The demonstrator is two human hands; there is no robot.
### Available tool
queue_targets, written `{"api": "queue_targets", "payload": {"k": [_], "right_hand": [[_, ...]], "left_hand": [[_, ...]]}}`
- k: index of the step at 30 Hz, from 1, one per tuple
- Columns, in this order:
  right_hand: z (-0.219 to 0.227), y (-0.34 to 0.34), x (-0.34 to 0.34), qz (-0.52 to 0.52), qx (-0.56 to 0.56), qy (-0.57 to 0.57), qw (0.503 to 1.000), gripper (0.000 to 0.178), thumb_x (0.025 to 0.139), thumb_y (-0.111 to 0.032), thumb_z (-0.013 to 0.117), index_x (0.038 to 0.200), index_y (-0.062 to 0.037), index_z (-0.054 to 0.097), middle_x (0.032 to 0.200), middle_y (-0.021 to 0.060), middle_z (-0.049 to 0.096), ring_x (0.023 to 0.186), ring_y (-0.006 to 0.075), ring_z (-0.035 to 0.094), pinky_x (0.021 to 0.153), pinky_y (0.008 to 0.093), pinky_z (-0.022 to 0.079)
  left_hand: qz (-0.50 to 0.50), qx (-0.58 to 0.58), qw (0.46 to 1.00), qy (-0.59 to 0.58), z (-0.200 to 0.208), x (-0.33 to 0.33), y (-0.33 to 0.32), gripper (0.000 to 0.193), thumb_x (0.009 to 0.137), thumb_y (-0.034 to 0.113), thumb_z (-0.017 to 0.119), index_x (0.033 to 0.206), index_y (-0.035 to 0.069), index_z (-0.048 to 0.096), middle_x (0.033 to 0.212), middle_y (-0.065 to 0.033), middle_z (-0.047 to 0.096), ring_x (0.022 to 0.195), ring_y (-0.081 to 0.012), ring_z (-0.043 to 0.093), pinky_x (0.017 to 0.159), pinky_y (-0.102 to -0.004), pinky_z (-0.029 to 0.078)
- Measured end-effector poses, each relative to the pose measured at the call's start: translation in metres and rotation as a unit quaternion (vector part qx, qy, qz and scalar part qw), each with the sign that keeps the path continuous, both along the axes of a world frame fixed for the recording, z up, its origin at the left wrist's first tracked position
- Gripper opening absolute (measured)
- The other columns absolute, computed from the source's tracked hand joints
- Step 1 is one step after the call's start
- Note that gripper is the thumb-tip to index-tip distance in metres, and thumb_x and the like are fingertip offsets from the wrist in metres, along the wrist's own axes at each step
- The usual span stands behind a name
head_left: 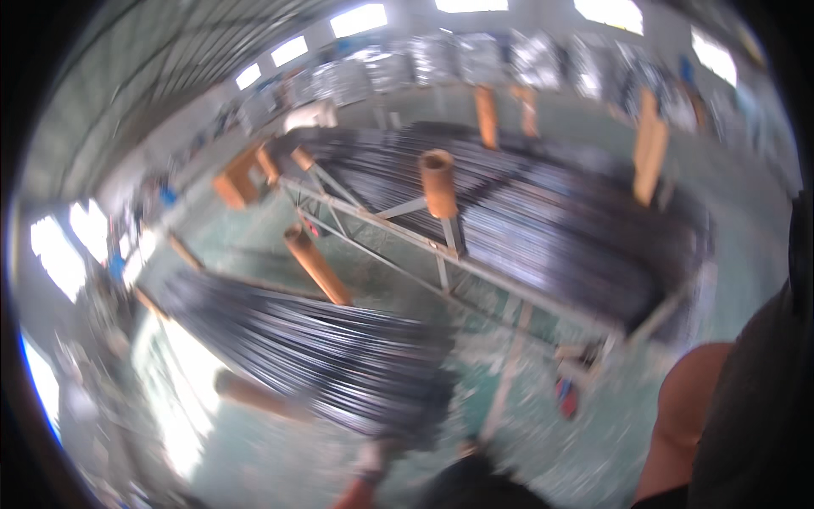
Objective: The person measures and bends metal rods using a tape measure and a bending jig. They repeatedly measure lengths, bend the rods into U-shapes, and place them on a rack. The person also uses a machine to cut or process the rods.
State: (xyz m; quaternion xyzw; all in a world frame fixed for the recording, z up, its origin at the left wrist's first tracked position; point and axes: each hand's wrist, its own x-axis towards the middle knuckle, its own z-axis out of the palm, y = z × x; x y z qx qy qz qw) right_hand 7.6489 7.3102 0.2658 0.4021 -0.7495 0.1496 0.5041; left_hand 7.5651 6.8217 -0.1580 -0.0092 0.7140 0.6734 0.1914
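Two bundles of long dark metal rods: nearer bundle (339, 356) low at centre-left, ends toward the bottom edge; farther, larger bundle (543, 204) on a grey steel rack (441, 254) across the middle. Orange-brown upright posts (438, 182) along both bundles, one leaning post (316, 265) between them. Green-painted floor (517, 441) below, a small red object (566, 397) on it near the rack's foot. Bare upper arm (682, 424) and dark sleeve at lower right. Neither hand visible, so grip impossible to tell. Whole view blurred; bright windows (360, 19) along far walls.
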Motion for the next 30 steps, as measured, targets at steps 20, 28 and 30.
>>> {"api": "queue_targets", "payload": {"k": [20, 28, 30], "right_hand": [[-0.109, -0.205, -0.422, 0.269, -0.165, -0.176, 0.932, 0.025, 0.100, -0.018, 0.082, 0.118, -0.0051, 0.073, 0.083, -0.0027, 0.069, 0.062, 0.0039, 0.056, 0.054, 0.0221, 0.044], [-0.235, -0.351, -0.649, 0.023, 0.004, -0.333, 0.943, 0.048, 0.094, -0.041, 0.082, 0.134, -0.0177, 0.070, 0.133, 0.0092, 0.074, 0.121, 0.0315, 0.072, 0.107, 0.0443, 0.057], [-0.244, -0.401, -0.685, 0.007, 0.051, -0.306, 0.951, 0.058, 0.093, -0.046, 0.082, 0.141, -0.0179, 0.066, 0.144, 0.0080, 0.069, 0.138, 0.0299, 0.063, 0.118, 0.0432, 0.051]], "left_hand": [[0.450, -0.580, 0.648, 0.202, 0.178, -0.169, -0.231, 0.026, 0.093, 0.033, 0.076, 0.095, 0.008, 0.077, 0.099, -0.0211, 0.077, 0.095, -0.0406, 0.074, 0.086, -0.0490, 0.058], [0.476, -0.677, 0.560, -0.041, 0.184, -0.226, -0.260, 0.037, 0.093, 0.040, 0.068, 0.098, 0.004, 0.077, 0.116, -0.0274, 0.073, 0.108, -0.0463, 0.072, 0.096, -0.0536, 0.057], [0.516, -0.676, 0.519, -0.092, 0.176, -0.234, -0.259, 0.036, 0.094, 0.040, 0.069, 0.100, 0.006, 0.077, 0.118, -0.0253, 0.073, 0.115, -0.0441, 0.071, 0.098, -0.0527, 0.057]]}}
